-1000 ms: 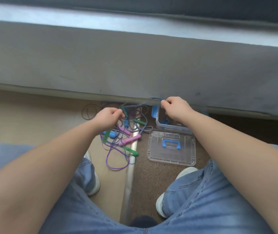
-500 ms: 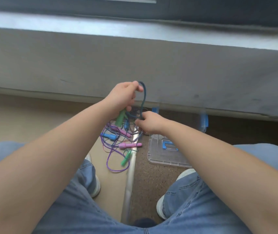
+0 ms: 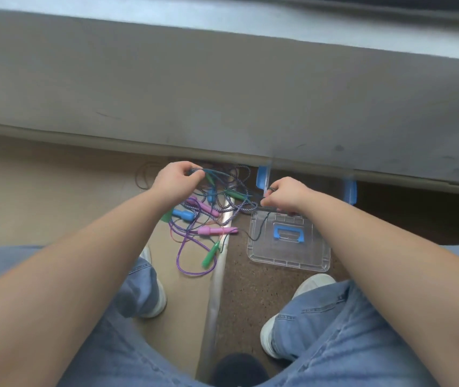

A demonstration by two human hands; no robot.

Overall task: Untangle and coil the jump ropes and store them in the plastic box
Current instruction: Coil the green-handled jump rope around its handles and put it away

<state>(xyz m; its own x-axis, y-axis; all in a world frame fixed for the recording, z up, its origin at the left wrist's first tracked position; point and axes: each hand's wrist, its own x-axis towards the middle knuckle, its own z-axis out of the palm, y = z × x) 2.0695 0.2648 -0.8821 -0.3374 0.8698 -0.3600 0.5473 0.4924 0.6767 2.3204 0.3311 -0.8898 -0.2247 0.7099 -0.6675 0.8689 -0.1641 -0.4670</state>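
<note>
My left hand point(image 3: 176, 182) curls its fingers round a thin dark-teal rope cord point(image 3: 215, 171); my right hand point(image 3: 285, 194) seems to pinch it too. The tangled purple and braided jump ropes point(image 3: 208, 219), with pink, green and blue handles, lie left of the flat clear plastic lid point(image 3: 288, 255); the blue-latched clear plastic box point(image 3: 262, 177) sits just beyond it.

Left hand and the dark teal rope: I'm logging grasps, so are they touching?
Touching. The head view shows the left hand with its fingers pinching the dark teal rope, which runs out from them.

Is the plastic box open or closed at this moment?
Open. Its clear lid lies flat on the floor in front of the box, blue handle up, not on it.
</note>
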